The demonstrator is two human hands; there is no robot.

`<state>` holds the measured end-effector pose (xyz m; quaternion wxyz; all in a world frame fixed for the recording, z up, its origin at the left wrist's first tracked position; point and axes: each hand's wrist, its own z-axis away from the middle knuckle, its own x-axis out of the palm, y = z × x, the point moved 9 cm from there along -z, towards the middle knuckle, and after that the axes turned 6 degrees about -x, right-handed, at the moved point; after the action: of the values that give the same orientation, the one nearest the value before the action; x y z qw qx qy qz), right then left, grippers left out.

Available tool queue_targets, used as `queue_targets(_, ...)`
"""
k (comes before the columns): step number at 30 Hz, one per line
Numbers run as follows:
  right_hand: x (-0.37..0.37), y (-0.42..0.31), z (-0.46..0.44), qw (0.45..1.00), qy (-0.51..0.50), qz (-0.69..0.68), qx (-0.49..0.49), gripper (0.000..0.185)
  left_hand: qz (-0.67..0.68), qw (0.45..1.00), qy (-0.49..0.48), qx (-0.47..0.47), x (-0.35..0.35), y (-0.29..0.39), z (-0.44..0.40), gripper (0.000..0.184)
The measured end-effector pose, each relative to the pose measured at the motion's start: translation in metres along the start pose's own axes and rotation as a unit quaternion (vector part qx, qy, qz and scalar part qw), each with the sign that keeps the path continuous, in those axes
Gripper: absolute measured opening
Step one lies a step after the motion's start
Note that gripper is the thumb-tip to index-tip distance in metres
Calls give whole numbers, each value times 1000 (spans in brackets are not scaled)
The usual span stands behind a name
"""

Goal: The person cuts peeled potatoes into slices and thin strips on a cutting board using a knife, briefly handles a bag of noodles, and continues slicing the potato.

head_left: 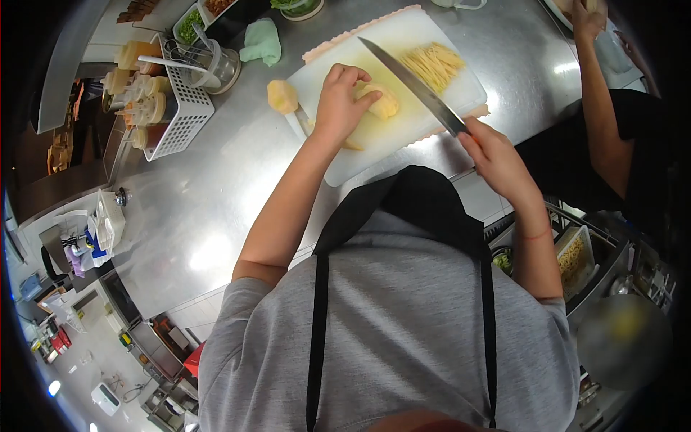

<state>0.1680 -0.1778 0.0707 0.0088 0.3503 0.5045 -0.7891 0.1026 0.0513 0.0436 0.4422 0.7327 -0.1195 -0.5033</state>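
My left hand (pixel 348 97) is curled over a peeled, pale yellow potato (pixel 385 103) on the white cutting board (pixel 345 169). In my right hand (pixel 488 149) is the handle of a long knife (pixel 414 85), its blade slanting up and left across the board. Thin yellow strips (pixel 433 66) lie in a pile to the right of the blade. Another peeled potato (pixel 282 96) rests at the board's left edge, and a small cut piece (pixel 353 145) lies below my left wrist.
A white basket (pixel 188 108) of sauce bottles stands at the left, beside a clear container (pixel 224 70) with utensils. A green cloth (pixel 261 42) lies above the board. At the right, a co-worker's arm (pixel 599 108) reaches over the metal counter (pixel 173 216).
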Motion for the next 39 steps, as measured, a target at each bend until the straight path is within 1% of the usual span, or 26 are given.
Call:
queue_targets(1, 2, -7, -10, 995, 38, 75, -58, 22, 3, 1000, 3, 1, -4, 2, 2, 22)
queue_targets(2, 3, -17, -16, 979, 74, 148, -115, 22, -20, 998, -21, 53, -6, 12, 5, 19)
queue_targets(3, 8, -21, -23, 979, 73, 151, -117, 22, -44, 993, -44, 104, -7, 21, 10, 17)
queue_targets(4, 15, -22, -30, 979, 55, 171, -97, 21, -42, 993, -40, 102, -11, 21, 13, 17)
queue_targets(5, 20, -21, -35, 978, 37, 191, -77, 20, -59, 988, -82, 117, -6, 22, 19, 16)
queue_targets(6, 24, -23, -39, 977, 32, 195, -80, 20, -75, 981, -123, 131, 0, 22, 24, 16)
queue_targets(10, 35, -24, -46, 965, 3, 253, -68, 19, -85, 981, -130, 115, 0, 17, 28, 17)
queue_targets(12, 36, -27, -39, 957, -27, 280, -65, 19, -116, 975, -128, 141, 2, 19, 30, 15)
queue_targets(14, 27, -28, -21, 954, -46, 296, -33, 18, -124, 975, -121, 139, 2, 20, 30, 15)
queue_targets(15, 31, -28, -23, 951, -54, 304, -36, 18, -140, 972, -119, 144, 3, 20, 31, 14)
queue_targets(16, 37, -25, -25, 952, -50, 300, -36, 18, -134, 975, -113, 136, 2, 20, 31, 14)
queue_targets(18, 52, -18, -32, 951, -55, 301, -35, 17, -175, 968, -83, 160, 2, 25, 34, 13)
queue_targets(19, 58, -15, -45, 952, -41, 299, -46, 17, -170, 970, -80, 152, 4, 23, 34, 13)
queue_targets(20, 61, -15, -55, 953, -27, 296, -59, 17, -180, 967, -70, 164, 6, 23, 33, 13)
queue_targets(21, 61, -21, -60, 954, -27, 290, -71, 18, -192, 964, -60, 176, 5, 24, 32, 12)
queue_targets(22, 59, -24, -59, 953, -35, 293, -71, 18, -187, 966, -59, 169, 5, 22, 32, 12)
queue_targets(24, 52, -33, -60, 956, -54, 276, -84, 19, -222, 956, -82, 173, 10, 21, 30, 11)
queue_targets(25, 48, -39, -57, 954, -59, 280, -85, 19, -218, 958, -79, 168, 8, 21, 30, 11)
queue_targets(27, 43, -38, -46, 947, -97, 305, -26, 20, -229, 953, -86, 179, 8, 24, 33, 11)
queue_targets(28, 50, -30, -50, 946, -99, 308, -27, 20, -227, 954, -84, 176, 6, 23, 31, 11)
queue_targets(30, 62, -21, -60, 948, -43, 306, -73, 19, -251, 945, -105, 181, 11, 22, 31, 12)
queue_targets(31, 65, -18, -66, 949, -46, 307, -56, 18, -248, 946, -104, 179, 11, 22, 29, 12)
queue_targets(34, 54, -33, -60, 947, -67, 309, -52, 18, -255, 943, -117, 178, 14, 20, 33, 13)
queue_targets(36, 55, -27, -58, 947, -67, 310, -49, 18, -245, 945, -93, 195, 10, 21, 33, 13)
queue_targets(38, 60, -19, -58, 948, -71, 309, -38, 18, -244, 947, -100, 184, 11, 18, 32, 13)
queue_targets(39, 63, -20, -66, 951, -56, 301, -47, 18, -245, 947, -108, 176, 13, 18, 31, 14)
